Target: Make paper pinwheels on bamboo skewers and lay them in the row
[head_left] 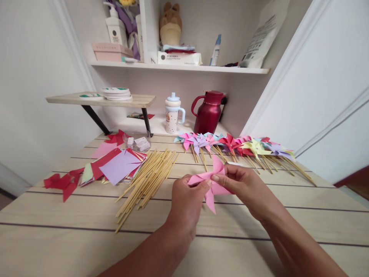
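Observation:
A pink paper pinwheel (218, 166) is held above the table between both hands. My left hand (187, 198) is closed on its left side, the thumb pressing near the folded centre. From the right, my right hand (240, 182) pinches the same pinwheel, its thumb also at the centre. The fingers behind the paper are hidden, and I cannot tell whether a stick is attached there. Left of my hands lies a loose pile of thin wooden sticks (150, 179). Beyond it is a stack of coloured paper squares, with a lilac square (119, 167) on top.
Finished pinwheels on sticks (230, 144) lie along the back right. Red folded paper (65, 184) is at the left, near a clear container (140, 143) with small white packets. A cup (173, 115) and a red jug (209, 113) stand behind. A small raised shelf (138, 100) holds white tape rolls.

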A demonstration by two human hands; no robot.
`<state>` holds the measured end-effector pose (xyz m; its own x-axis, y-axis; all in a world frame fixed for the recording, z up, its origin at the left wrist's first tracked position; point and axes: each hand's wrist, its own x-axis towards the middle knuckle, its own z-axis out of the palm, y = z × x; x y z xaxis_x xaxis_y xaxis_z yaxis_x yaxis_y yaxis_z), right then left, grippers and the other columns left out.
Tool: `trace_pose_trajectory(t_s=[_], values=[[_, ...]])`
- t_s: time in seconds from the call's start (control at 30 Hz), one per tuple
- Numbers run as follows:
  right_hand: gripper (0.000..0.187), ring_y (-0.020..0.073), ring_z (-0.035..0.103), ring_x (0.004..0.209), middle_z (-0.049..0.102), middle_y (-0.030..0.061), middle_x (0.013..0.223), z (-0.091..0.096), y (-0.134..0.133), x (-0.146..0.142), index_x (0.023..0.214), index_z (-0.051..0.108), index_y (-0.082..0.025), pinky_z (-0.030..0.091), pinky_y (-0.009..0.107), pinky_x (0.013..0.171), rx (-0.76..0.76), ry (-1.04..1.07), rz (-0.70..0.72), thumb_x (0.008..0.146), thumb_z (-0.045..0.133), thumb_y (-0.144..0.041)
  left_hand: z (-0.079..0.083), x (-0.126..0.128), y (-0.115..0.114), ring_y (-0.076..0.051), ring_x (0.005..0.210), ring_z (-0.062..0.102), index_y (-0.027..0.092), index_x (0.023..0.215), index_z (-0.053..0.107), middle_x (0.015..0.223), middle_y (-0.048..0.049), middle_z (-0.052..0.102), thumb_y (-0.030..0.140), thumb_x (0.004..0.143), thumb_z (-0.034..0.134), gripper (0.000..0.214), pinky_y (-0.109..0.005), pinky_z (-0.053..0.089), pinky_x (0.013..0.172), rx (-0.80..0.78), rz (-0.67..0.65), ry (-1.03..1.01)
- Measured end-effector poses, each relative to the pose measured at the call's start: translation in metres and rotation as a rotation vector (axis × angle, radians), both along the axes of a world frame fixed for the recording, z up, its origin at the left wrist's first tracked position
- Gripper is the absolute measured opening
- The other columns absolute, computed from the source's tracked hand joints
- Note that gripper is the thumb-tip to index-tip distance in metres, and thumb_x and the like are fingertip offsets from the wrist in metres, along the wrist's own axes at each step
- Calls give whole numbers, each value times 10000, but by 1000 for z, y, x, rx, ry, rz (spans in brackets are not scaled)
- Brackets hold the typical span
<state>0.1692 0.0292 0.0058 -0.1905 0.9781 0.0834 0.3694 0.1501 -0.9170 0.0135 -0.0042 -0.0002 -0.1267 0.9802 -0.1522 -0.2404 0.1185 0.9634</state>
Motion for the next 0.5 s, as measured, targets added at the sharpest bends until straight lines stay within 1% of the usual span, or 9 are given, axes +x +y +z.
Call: trace_pose_trajectory(t_s=[0.13, 0.3, 0.4, 0.5], values=[[394, 131, 418, 620, 511, -17, 649, 2, -1, 0, 668, 608, -186, 313, 264, 566, 48, -54, -4, 820, 681, -543, -1, 1, 0, -174, 701, 595, 105, 800, 735, 784, -94, 718, 233, 702, 741, 162, -278, 443, 676, -15, -34, -87], [374, 132, 423, 622, 506, -22, 637, 8, -5, -3, 646, 597, -188, 324, 260, 569, 131, -124, -32, 842, 664, -500, -2, 1, -2, -188, 756, 620, 112, 907, 770, 846, -102, 735, 276, 740, 729, 237, -306, 461, 767, 28, -108, -188], [358, 136, 439, 625, 514, -22, 635, 9, -7, -5, 644, 596, -195, 338, 255, 568, 159, -144, -55, 842, 666, -485, -1, 0, -1, -188, 760, 618, 119, 904, 774, 830, -92, 729, 272, 746, 731, 224, -309, 459, 783, 38, -124, -207], [366, 142, 458, 619, 521, -19, 622, 7, -8, -6, 625, 585, -202, 354, 249, 553, 199, -145, -85, 835, 668, -490, 0, -2, 0, -170, 703, 591, 137, 843, 770, 737, -54, 696, 292, 757, 730, 182, -305, 450, 774, 43, -133, -195]])
